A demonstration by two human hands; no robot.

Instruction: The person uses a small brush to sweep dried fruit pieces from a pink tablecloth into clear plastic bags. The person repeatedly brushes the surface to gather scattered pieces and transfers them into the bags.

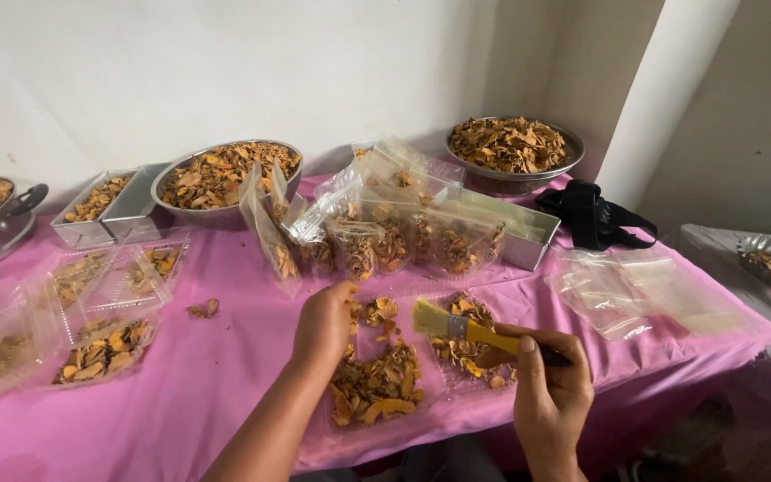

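At the lower centre of the frame, a flat paintbrush (468, 330) with a yellow handle and pale bristles is gripped in the right hand (551, 386), the fingers wrapped round the handle's dark end and the bristles pointed toward the left. Just left of it, the left hand (323, 326) is curled, fingertips bunched down onto a pile of dried orange-yellow slices (375, 386); whether a slice is actually pinched cannot be told. The pile is spread over a clear plastic sheet on the pink tablecloth (225, 295), directly between the two hands.

The brushing is probably best done with light, short strokes, one slice being steadied at a time so that brittle pieces are not snapped or flicked off the table's near edge. The bristles should be kept low and angled away from the sorted material.

Behind the hands, filled clear pouches (377, 236) are stood in a row at mid-frame, and round metal bowls (225, 174) of more slices are set along the wall.
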